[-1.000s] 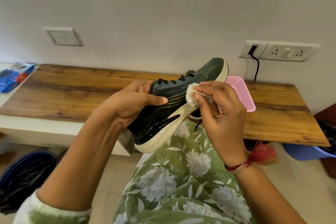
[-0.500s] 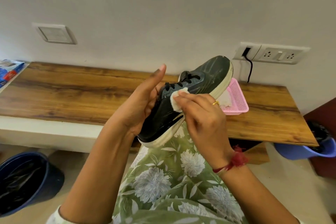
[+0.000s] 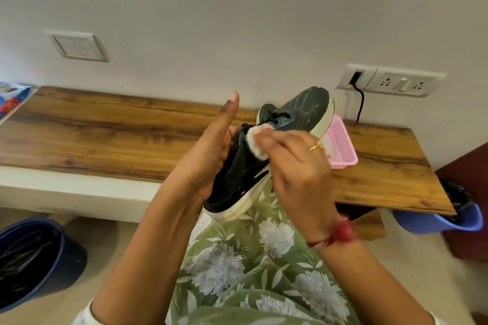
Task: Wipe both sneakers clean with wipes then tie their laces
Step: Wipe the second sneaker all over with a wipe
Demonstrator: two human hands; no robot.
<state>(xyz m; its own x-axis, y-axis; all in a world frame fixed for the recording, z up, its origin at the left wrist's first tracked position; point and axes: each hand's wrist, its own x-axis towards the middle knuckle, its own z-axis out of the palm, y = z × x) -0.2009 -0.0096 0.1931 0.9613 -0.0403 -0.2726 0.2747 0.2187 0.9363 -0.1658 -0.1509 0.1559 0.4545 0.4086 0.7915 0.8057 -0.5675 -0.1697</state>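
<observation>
A dark sneaker (image 3: 301, 111) with a cream sole and black laces is held up over my lap, toe pointing away toward the wall. My left hand (image 3: 211, 153) holds it from the left at the heel and collar, thumb sticking straight up. My right hand (image 3: 293, 166) holds a white wipe (image 3: 254, 144) with its fingertips and presses it against the sneaker's side near the lace eyelets. The second sneaker is not in view.
A wooden shelf (image 3: 105, 134) runs along the wall. A pink mesh basket (image 3: 343, 145) with white wipes sits behind the sneaker. A blue packet (image 3: 10, 100) lies at the far left. A dark blue bin (image 3: 31, 258) stands lower left, a blue tub (image 3: 443, 219) at right.
The wipe has slid from the sole edge up along the sneaker's side to the lace area. My left thumb has lifted off the sneaker and now points up.
</observation>
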